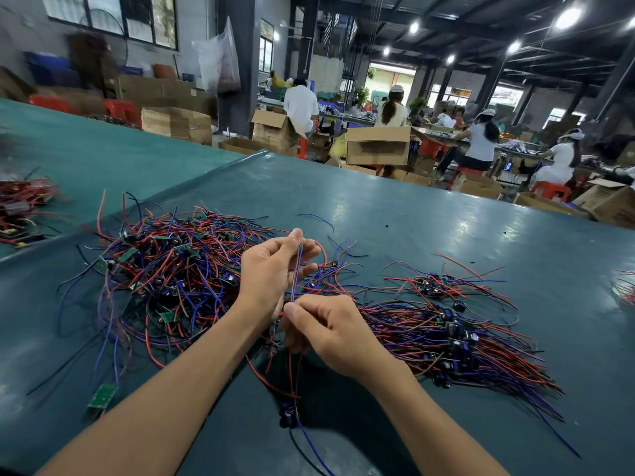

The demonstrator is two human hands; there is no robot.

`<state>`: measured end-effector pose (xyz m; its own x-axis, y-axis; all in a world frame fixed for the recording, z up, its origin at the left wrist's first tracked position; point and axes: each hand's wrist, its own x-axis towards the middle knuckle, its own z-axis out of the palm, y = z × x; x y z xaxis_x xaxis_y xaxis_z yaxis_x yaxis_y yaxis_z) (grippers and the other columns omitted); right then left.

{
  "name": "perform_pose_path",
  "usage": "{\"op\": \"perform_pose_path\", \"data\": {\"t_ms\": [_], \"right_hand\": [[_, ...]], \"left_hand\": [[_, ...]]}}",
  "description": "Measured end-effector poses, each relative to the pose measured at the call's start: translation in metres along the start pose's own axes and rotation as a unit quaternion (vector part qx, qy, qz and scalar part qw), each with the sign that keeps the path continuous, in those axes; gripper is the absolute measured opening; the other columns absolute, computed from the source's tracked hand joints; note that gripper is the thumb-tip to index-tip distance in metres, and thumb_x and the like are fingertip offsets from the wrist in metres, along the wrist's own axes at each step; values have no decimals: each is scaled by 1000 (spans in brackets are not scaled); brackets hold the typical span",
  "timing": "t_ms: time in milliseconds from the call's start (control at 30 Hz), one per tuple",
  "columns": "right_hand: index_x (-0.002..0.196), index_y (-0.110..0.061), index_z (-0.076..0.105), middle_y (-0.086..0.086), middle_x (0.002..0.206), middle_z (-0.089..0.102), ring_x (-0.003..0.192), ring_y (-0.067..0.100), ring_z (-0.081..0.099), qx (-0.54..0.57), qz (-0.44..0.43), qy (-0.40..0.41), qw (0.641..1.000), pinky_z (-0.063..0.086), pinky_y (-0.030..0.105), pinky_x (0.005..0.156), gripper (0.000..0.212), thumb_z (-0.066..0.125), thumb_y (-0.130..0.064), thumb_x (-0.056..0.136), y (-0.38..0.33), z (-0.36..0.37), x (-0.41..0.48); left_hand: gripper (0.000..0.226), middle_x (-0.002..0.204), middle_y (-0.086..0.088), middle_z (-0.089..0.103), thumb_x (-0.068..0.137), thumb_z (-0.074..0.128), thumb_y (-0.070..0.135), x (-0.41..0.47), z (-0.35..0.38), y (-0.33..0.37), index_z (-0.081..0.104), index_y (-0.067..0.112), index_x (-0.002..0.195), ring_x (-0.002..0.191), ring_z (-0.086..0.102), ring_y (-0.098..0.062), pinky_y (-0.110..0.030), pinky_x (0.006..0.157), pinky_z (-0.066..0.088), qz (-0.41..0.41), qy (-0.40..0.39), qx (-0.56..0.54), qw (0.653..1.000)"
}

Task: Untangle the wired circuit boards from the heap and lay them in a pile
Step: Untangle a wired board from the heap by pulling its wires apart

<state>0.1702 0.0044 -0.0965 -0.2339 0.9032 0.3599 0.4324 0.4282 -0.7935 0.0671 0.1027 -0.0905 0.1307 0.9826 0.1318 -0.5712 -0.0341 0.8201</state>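
Teal-covered surface in a large workshop, with cardboard boxes and seated workers beyond its far edge. Left of centre, a loose heap of red, blue and black wires with small green boards tangled through it.

Over the heap's near right side, left hand raised with its palm turned right, thumb and forefinger pinching the upper end of a blue-and-red wire pair. Just below and nearer, right hand knuckles up, fingers curled, thumb and forefinger pinching the same pair lower down.

Between the two hands, wires drawn straight, long axis running almost directly toward and away from the body, top end pointing to the far edge. Below the right hand, same wires leading on to a small circuit board with a dark round part, close to the near edge; hanging or lying flat, cannot tell. From it, one blue lead trailing toward the bottom.

Right of the hands, pile of sorted boards: wires combed side by side, slanting from upper left to lower right, boards in a band across the middle, free ends fanning toward the near right. Smaller cluster just behind it. One stray green board alone at the near left.

Bare surface wide open beyond heap and pile, up to the far edge. Raised seam on the left, and another bundle of red wires past it.
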Motion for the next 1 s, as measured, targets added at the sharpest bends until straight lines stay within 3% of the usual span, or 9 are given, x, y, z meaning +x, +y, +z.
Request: {"op": "perform_pose_path", "data": {"t_ms": [67, 133, 233, 333, 433, 567, 800, 900, 1000], "right_hand": [[66, -23, 58, -2, 57, 56, 51, 18, 53, -94, -50, 22, 994, 46, 35, 52, 37, 54, -25, 103, 3, -6, -1], [56, -15, 46, 2, 49, 46, 45, 21, 42, -154, -95, 84, 980, 35, 39, 46, 52, 54, -35, 103, 8, -8, -4], [47, -9, 42, 1, 42, 41, 37, 20, 38, -65, -111, 233, 964, 31, 36, 41, 69, 44, -43, 107, 10, 0, -5], [46, -17, 47, -5, 43, 46, 39, 10, 42, -9, -50, 355, 933, 34, 25, 48, 66, 39, -43, 106, 17, 4, 3], [62, -20, 48, -10, 55, 44, 52, 8, 40, -45, 4, 366, 929, 33, 27, 56, 49, 45, -48, 102, 26, 2, 6], [82, -21, 63, -14, 67, 55, 65, 7, 48, 10, 47, 378, 924, 39, 31, 65, 32, 48, -41, 101, 28, -1, 10], [80, -18, 63, -7, 73, 62, 66, 9, 55, -98, 26, 333, 938, 38, 16, 61, 22, 58, -25, 101, 32, 8, 4], [80, -18, 65, -6, 73, 63, 67, 10, 56, -114, 29, 329, 937, 40, 20, 62, 20, 61, -21, 100, 35, 8, 5], [82, -15, 66, -5, 75, 64, 67, 12, 57, -126, 25, 322, 938, 43, 24, 62, 20, 61, -22, 100, 35, 9, 5]], "left_hand": [[24, 89, -14, 75, 99, 63, 23, -3, 2, -4, 68, 3, 88, 81, 73, -23, -32, 61, 60, -10, 2, 7, 1000], [25, 83, -10, 74, 100, 61, 27, -5, 8, -7, 67, 4, 92, 64, 69, -15, -27, 52, 56, -38, 8, -5, 999], [26, 72, -3, 68, 103, 55, 31, -5, 12, -4, 64, 7, 99, 47, 51, -6, -18, 39, 39, -91, -11, -61, 994], [30, 71, 1, 57, 103, 50, 32, -4, 8, 2, 64, 6, 106, 46, 36, -3, -14, 35, 26, -143, -80, -122, 979], [34, 68, 2, 51, 103, 47, 30, -6, 6, 5, 68, 3, 108, 45, 33, -3, -13, 33, 25, -184, -114, -134, 967], [34, 63, 1, 45, 94, 50, 24, -11, 10, 7, 75, 0, 98, 40, 28, -3, -13, 30, 22, -244, -159, -173, 941], [28, 55, 1, 46, 87, 51, 16, -15, 10, 13, 66, -4, 97, 32, 30, -5, -15, 28, 30, -322, -177, -331, 869], [30, 54, 0, 46, 86, 48, 16, -14, 6, 16, 67, -6, 95, 39, 19, -3, -15, 29, 31, -332, -178, -376, 847], [31, 54, 0, 46, 87, 46, 16, -15, 5, 16, 66, -5, 95, 42, 18, -1, -14, 30, 31, -334, -173, -375, 847]]}}
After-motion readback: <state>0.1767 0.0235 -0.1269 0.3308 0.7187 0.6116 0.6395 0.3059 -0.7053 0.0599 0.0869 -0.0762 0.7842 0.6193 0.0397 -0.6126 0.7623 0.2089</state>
